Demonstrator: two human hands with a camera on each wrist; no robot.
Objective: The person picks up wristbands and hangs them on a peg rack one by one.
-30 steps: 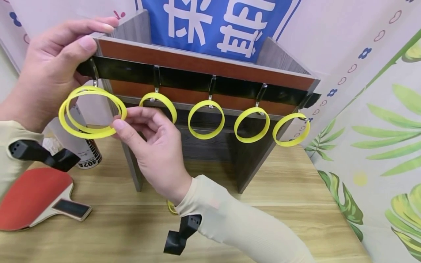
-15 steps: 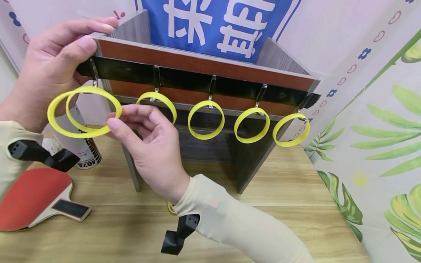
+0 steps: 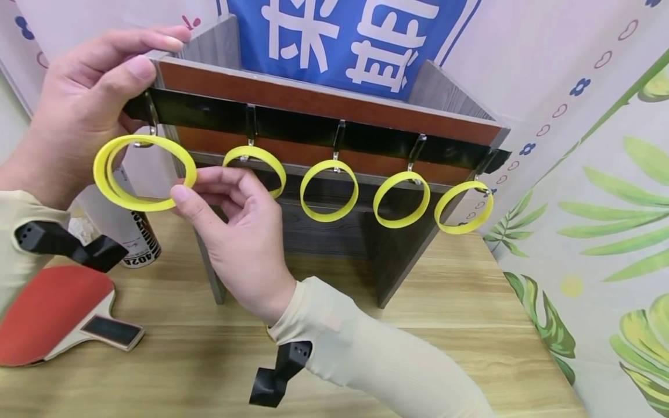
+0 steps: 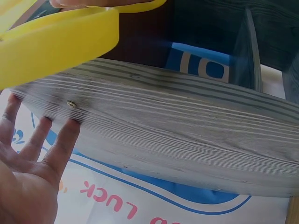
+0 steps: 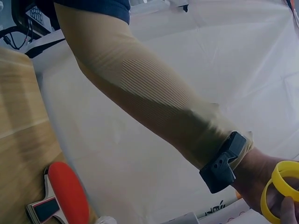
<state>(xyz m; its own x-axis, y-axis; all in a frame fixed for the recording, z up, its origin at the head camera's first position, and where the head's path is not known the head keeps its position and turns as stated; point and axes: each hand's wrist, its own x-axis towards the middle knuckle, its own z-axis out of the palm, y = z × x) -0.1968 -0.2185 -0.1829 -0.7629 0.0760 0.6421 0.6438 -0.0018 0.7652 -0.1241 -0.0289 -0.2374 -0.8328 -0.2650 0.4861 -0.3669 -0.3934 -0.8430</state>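
My right hand (image 3: 240, 232) pinches a thin yellow ring (image 3: 175, 146) between thumb and fingers at its right side. A second yellow ring (image 3: 110, 168) overlaps it, both at the leftmost hook (image 3: 151, 113) of a grey wooden stand (image 3: 329, 96). That hook's bent end shows just inside the rings' top. My left hand (image 3: 78, 110) holds the stand's upper left corner, thumb at the front edge. In the left wrist view, its fingers (image 4: 60, 149) press the side panel. Both rings appear beside the right hand in the right wrist view.
Several yellow rings (image 3: 329, 216) hang from the other hooks along the black strip (image 3: 298, 122). A red table tennis bat (image 3: 57, 307) and a white can (image 3: 138, 244) lie and stand at left on the wooden table (image 3: 444, 348).
The pinched ring swung left, then came back right and slightly up, so the two rings overlap more closely. My left hand keeps its place on the stand.
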